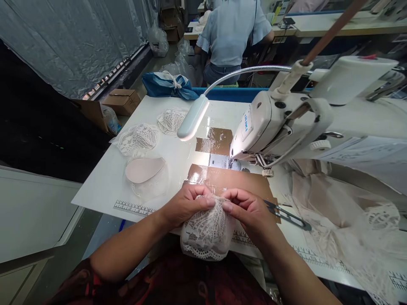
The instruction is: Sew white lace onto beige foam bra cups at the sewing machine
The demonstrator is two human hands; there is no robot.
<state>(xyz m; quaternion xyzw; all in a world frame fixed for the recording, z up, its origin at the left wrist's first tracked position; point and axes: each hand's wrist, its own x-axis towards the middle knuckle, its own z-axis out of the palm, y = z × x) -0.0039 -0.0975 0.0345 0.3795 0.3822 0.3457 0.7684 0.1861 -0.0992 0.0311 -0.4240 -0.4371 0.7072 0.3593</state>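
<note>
A white lace bra cup (pixel 208 233) hangs over the table's front edge, its scalloped border toward me. My left hand (pixel 190 205) pinches its upper edge between thumb and fingers. Close beside it, my right hand (pixel 246 209) pinches the same edge from the other side. Just beyond my hands lies brown tape-covered board (pixel 235 180) around the metal needle plate (pixel 219 161). The white sewing machine (pixel 259 120) stands ahead to the right. By my right hand are dark thread snips (pixel 289 218).
Two lace cups (pixel 138 139) and a beige foam cup (pixel 144 169) lie at the left of the white table (pixel 104 173). A lamp (pixel 193 118) arches over it. Sheer lace pieces (pixel 346 212) are heaped at right. Another person (pixel 233 34) sits ahead.
</note>
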